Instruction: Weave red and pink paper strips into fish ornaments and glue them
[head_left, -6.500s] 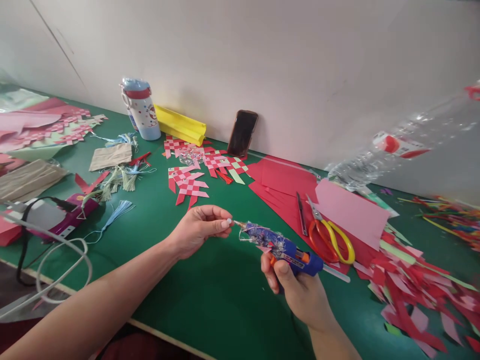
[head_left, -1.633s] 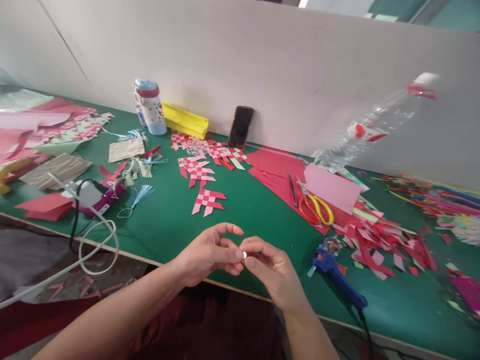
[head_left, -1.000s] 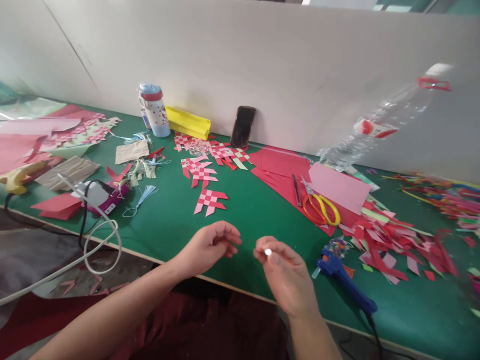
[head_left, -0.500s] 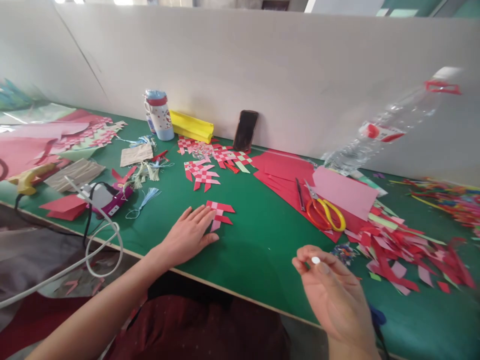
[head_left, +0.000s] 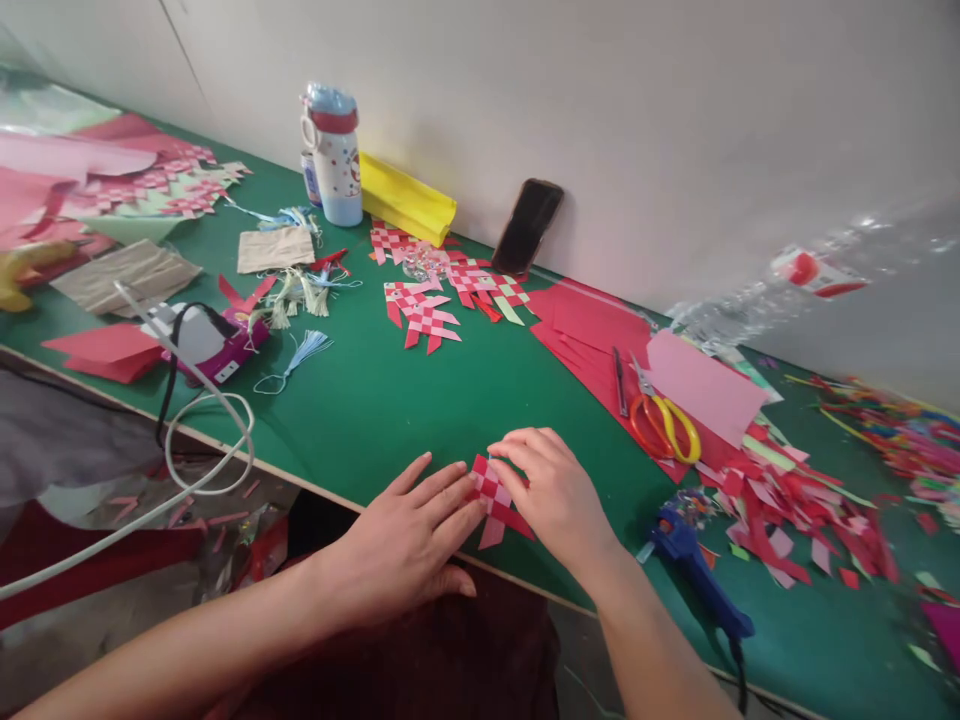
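Observation:
A woven red-and-pink paper fish (head_left: 491, 490) lies near the table's front edge. My left hand (head_left: 420, 520) rests flat with spread fingers, its fingertips on the fish's left side. My right hand (head_left: 551, 490) is over the fish's right side, thumb and fingertips pinched together at its upper edge. Whatever is between those fingertips is hidden. A blue glue gun (head_left: 697, 570) lies to the right of my right hand. Farther back are more woven paper fish (head_left: 424, 315).
Scissors (head_left: 664, 420) and a dark pen (head_left: 620, 382) lie on red paper sheets (head_left: 592, 325). Paper scraps (head_left: 787, 510) spread at the right. A phone (head_left: 527, 228) leans on the wall near a bottle (head_left: 337, 160). Tassels (head_left: 304, 350) and a white cable (head_left: 187, 375) lie left.
The fish and my left hand are now closer to the front edge. My right hand, which pinched a small white disc, has moved left onto the fish; the disc is no longer visible.

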